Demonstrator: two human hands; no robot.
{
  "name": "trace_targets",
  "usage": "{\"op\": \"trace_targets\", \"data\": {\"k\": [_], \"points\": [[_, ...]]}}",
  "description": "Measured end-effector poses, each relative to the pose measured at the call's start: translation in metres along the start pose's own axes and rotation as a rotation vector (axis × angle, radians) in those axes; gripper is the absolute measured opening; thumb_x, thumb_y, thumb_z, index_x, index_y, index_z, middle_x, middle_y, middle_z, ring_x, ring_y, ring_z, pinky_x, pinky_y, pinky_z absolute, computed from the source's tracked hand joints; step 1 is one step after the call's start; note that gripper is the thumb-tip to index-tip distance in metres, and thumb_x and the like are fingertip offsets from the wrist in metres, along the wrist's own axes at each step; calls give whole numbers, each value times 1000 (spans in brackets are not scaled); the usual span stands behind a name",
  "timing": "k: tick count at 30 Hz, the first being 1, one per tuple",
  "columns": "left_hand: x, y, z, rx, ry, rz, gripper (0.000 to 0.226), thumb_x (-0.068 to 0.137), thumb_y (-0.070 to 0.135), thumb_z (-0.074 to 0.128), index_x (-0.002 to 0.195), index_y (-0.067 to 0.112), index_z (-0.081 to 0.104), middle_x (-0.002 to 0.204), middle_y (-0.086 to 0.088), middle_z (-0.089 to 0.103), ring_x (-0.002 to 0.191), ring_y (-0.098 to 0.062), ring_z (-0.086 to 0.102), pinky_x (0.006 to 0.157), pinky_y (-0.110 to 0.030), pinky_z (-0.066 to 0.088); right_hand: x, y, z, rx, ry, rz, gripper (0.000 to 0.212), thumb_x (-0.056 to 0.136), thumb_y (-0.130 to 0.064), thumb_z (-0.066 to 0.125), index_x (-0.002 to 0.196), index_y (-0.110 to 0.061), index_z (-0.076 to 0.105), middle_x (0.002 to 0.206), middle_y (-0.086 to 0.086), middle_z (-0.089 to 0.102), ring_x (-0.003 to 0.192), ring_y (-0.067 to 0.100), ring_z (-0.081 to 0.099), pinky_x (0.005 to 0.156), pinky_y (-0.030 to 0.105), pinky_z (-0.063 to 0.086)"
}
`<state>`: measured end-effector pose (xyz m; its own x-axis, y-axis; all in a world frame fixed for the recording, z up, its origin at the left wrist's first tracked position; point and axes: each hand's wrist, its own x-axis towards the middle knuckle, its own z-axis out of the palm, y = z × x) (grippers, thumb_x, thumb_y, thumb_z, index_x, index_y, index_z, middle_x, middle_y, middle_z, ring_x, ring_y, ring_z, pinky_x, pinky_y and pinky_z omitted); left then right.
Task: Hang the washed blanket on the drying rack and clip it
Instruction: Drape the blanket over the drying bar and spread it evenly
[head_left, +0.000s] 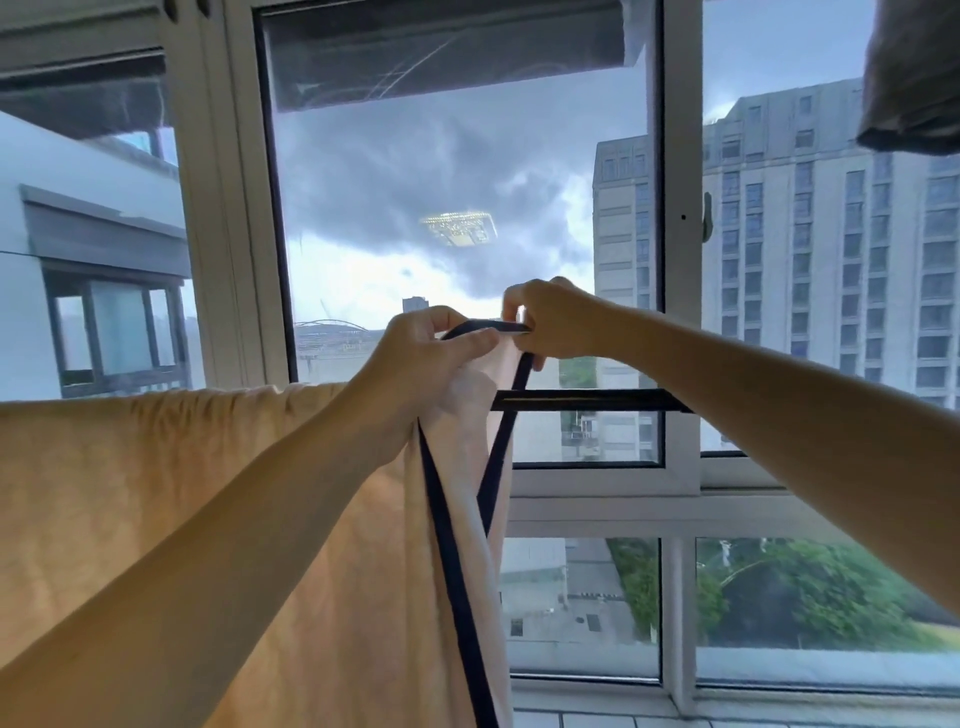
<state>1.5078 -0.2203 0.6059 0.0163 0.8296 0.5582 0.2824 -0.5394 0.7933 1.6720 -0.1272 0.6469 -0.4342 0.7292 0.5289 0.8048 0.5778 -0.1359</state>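
A pale peach blanket (130, 493) with a dark navy border (452, 561) hangs draped over a rail that it hides, filling the lower left. Its right corner is lifted above the hanging line. My left hand (415, 353) grips that corner's fabric, thumb on top of the border. My right hand (550, 322) pinches the navy edge just to the right, fingers curled around it. A small pale object shows between my right fingers; whether it is a clip I cannot tell. The dark bar (587, 400) sticks out to the right of the blanket.
A large window with white frames (675, 260) stands right behind the blanket, with buildings and cloudy sky outside. A grey cloth (914, 78) hangs at the top right corner. A tiled sill (623, 719) runs along the bottom.
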Motion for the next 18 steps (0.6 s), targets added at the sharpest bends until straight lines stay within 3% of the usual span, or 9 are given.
{"op": "trace_targets", "data": {"k": [3, 7, 12, 15, 18], "points": [[0, 0, -1, 8, -9, -1, 16, 87, 27, 70, 77, 18, 62, 71, -1, 58, 54, -10, 56, 50, -22, 45, -1, 31, -15, -82, -6, 54, 10, 91, -19, 64, 83, -15, 58, 61, -3, 68, 51, 3, 65, 58, 17, 47], [-2, -5, 3, -9, -8, 11, 16, 86, 28, 70, 75, 19, 62, 70, 0, 57, 56, -10, 55, 52, -23, 43, -19, 80, -31, -114, 29, 145, 15, 86, -22, 69, 76, -15, 60, 58, -5, 66, 49, 3, 64, 59, 18, 47], [-1, -16, 10, 16, -4, 21, 19, 85, 27, 70, 76, 14, 60, 59, 3, 54, 44, -4, 50, 42, -17, 39, -59, 128, -24, 117, 99, 253, 8, 89, -14, 63, 85, -10, 58, 74, 3, 68, 61, 9, 69, 54, 21, 56], [-8, -33, 23, 102, -39, 53, 24, 85, 31, 70, 74, 13, 60, 60, 4, 57, 54, -5, 55, 52, -17, 41, -78, 137, 1, 284, 122, 346, 4, 91, -8, 60, 91, -7, 57, 81, 5, 63, 69, 15, 64, 51, 15, 52], [-13, -46, 34, 169, -56, 94, 35, 84, 43, 65, 68, 13, 57, 55, 7, 52, 55, -9, 50, 56, -23, 37, -95, 131, 30, 484, 32, 436, 7, 95, -9, 54, 89, -6, 56, 76, 10, 61, 63, 16, 65, 61, 27, 59]]}}
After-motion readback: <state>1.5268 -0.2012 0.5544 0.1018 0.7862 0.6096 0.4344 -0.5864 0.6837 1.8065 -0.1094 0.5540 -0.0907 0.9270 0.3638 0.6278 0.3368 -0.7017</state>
